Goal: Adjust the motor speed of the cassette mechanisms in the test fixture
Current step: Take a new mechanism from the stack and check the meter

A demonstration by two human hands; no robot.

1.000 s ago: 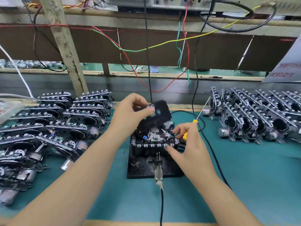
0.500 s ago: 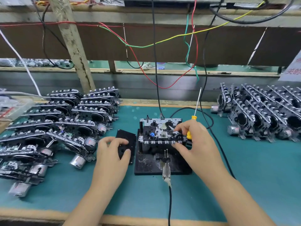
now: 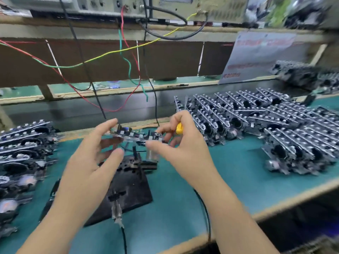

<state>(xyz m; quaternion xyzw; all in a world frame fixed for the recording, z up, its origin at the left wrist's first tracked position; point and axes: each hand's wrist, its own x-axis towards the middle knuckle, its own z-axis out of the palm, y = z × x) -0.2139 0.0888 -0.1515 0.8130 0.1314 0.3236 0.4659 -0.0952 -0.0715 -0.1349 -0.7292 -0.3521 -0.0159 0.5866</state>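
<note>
mech (image 3: 135, 135): blurred, held in air above fixture | fixture (image 3: 128, 187): black, flat on mat
</note>
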